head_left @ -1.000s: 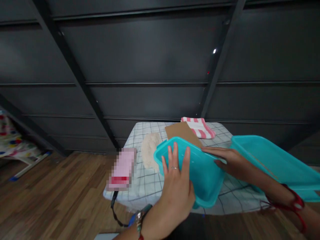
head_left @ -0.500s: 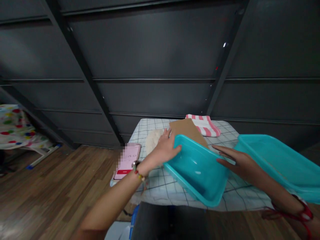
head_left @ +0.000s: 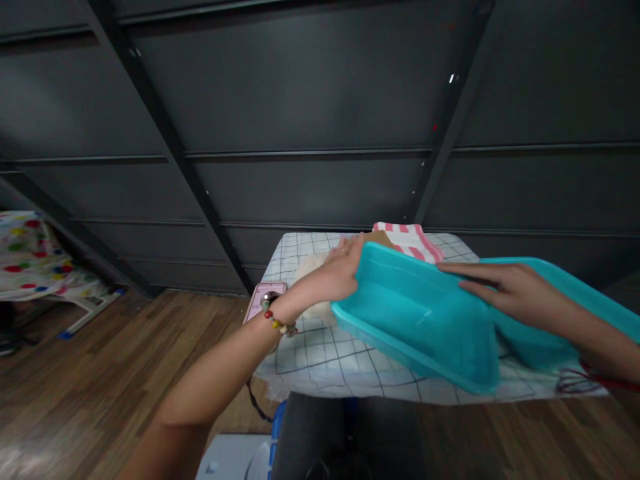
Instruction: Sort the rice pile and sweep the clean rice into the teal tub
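Between the left hand (head_left: 337, 273) and the right hand (head_left: 510, 297), a turquoise tub (head_left: 420, 313) slants above or on a checked tablecloth (head_left: 345, 373), its open side facing up. The left hand lies against the tub's left end, fingers close together; whether it grips cannot be told. The right hand reaches the far rim, fingers straight, thumb slightly apart; its hold is also unclear. Compared with half a second ago, the tub is farther right, hiding most of the brown sheet (head_left: 379, 238) beyond it and part of a second tub (head_left: 535, 343) under the right forearm, which suggests both hands are shifting it. Past the left fingertips is a pink-and-white striped towel (head_left: 407, 243); behind the left hand, a pale cloth (head_left: 309, 265). Beside the left wrist, partly covered, a phone (head_left: 255, 303) shows what looks like "00"; no brand is legible.
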`<move>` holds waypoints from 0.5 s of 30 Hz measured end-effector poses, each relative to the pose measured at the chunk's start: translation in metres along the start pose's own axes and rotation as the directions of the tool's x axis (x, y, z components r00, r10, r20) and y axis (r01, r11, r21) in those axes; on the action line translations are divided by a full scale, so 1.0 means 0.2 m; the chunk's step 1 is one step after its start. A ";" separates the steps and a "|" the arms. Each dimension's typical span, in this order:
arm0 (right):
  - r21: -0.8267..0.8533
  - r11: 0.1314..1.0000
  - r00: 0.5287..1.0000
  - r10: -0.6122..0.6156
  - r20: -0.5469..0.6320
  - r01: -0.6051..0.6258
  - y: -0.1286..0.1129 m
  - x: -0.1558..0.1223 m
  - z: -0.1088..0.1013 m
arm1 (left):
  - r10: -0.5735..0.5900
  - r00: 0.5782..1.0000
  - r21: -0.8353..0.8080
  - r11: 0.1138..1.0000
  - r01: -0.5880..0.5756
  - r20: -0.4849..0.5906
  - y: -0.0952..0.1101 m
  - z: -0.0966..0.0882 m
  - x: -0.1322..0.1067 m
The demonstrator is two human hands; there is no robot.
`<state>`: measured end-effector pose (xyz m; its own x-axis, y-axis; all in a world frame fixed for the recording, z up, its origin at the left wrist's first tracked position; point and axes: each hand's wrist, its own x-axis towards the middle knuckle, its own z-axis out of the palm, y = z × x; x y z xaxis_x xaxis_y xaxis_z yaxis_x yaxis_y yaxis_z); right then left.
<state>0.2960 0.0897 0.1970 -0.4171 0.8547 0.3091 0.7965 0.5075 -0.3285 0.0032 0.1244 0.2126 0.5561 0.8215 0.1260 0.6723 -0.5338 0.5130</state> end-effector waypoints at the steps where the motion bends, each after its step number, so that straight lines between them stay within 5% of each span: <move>1: 0.001 1.000 1.000 -0.029 -0.001 0.029 -0.02 0.03 -0.05 | 0.022 0.999 0.005 1.000 -0.022 0.025 0.03 -0.05 -0.04; 5: 0.022 0.993 0.992 -0.120 0.044 0.119 -0.16 0.14 -0.18 | 0.079 0.997 -0.014 0.997 -0.079 -0.009 0.14 -0.20 -0.26; 8: 0.093 0.989 0.985 -0.125 0.122 0.114 -0.28 0.19 -0.19 | 0.044 0.995 -0.038 0.998 -0.047 -0.094 0.18 -0.24 -0.46; 11: 0.192 0.970 0.963 -0.188 0.194 0.151 -0.39 0.19 -0.10 | -0.025 0.993 -0.119 0.993 0.012 -0.112 0.15 -0.18 -0.65; 15: 0.337 0.903 0.878 -0.371 0.303 0.266 -0.47 0.11 0.10 | -0.105 0.991 -0.235 0.968 0.084 -0.077 0.03 0.01 -0.87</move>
<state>0.2039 0.0626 0.2175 -0.7945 0.5947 0.1227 0.4611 0.7223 -0.5154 -0.0892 -0.0214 0.1920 0.4431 0.8859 0.1369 0.5831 -0.4008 0.7066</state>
